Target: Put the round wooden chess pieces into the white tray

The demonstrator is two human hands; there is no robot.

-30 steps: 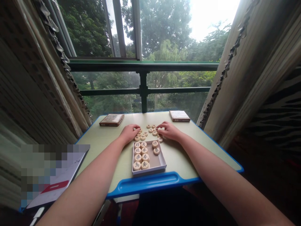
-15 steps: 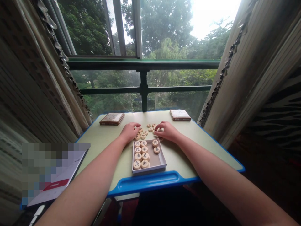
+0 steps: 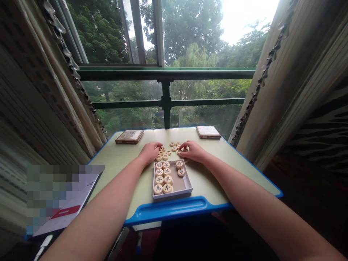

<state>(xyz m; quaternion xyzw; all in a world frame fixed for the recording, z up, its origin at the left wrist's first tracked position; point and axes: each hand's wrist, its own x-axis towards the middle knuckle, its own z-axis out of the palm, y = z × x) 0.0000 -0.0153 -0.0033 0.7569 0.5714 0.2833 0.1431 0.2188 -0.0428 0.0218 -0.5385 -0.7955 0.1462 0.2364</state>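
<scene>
Round wooden xiangqi pieces with dark characters lie loose on the pale table, some by my left hand (image 3: pixel 150 152) and others by my right hand (image 3: pixel 193 150). The left fingers are closed at the edge of the left cluster (image 3: pixel 165 156), around a piece mostly hidden by them. Over the right group, my right thumb and fingers pinch at a xiangqi piece (image 3: pixel 179 152); more pieces lie partly under that palm. Closer to me is a shallow white box (image 3: pixel 187 186). Two columns of stacked pieces (image 3: pixel 159 180) fill its left side, and two stacks (image 3: pixel 181 172) stand at its upper right.
Two flat brown boxes lie at the table's back corners, one left (image 3: pixel 129 136) and one right (image 3: pixel 208 132). A blue tray edge (image 3: pixel 171 209) runs along the front of the table. Curtains (image 3: pixel 272 79) flank the window; a partly blurred sheet (image 3: pixel 73 203) is at left.
My right fingers have dipped slightly onto the piece at the left of their group. The left fingers have drawn in a little. The box and its stacks look the same.
</scene>
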